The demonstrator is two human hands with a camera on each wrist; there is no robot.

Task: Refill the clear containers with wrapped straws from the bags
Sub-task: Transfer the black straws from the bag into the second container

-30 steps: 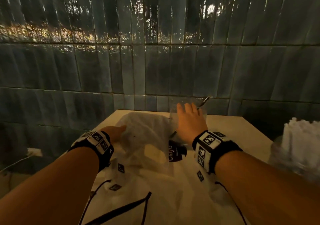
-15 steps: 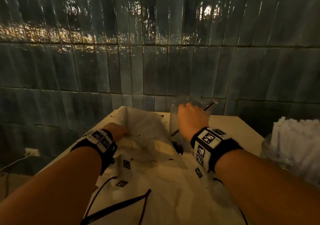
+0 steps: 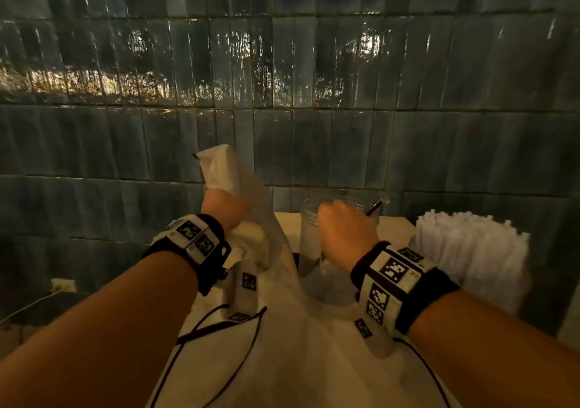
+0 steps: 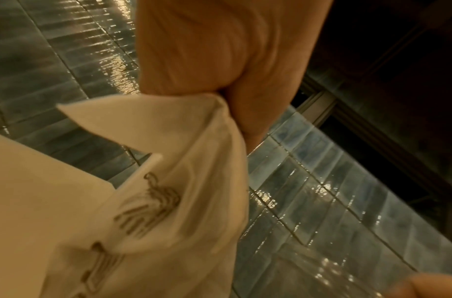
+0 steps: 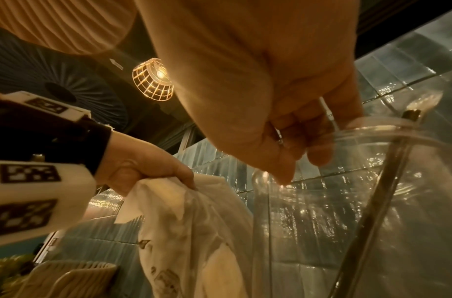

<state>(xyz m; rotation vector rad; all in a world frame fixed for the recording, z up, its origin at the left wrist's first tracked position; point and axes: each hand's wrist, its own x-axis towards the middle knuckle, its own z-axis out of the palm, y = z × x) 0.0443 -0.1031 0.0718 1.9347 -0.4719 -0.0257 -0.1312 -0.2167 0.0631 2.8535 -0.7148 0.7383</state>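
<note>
My left hand (image 3: 224,208) grips the bunched top of a white plastic bag (image 3: 251,244) and holds it up off the table; the bag's corner (image 4: 133,125) sticks out of my fist. My right hand (image 3: 343,228) grips the rim of a clear container (image 3: 309,250), fingers curled over the rim (image 5: 368,131) into its mouth. One dark straw (image 3: 375,207) leans inside the container (image 5: 322,221). In the right wrist view the left hand (image 5: 148,171) holds the bag (image 5: 194,231) just left of the container.
A second clear container packed with white wrapped straws (image 3: 470,250) stands at the right. The pale table (image 3: 287,225) ends at a dark tiled wall (image 3: 282,93). A white garment with black cords (image 3: 251,360) fills the near foreground. A caged lamp (image 5: 153,80) hangs overhead.
My left hand closed on the bag and lifted it from lying flat on the table. My right hand went from flat on the container to curled over its rim.
</note>
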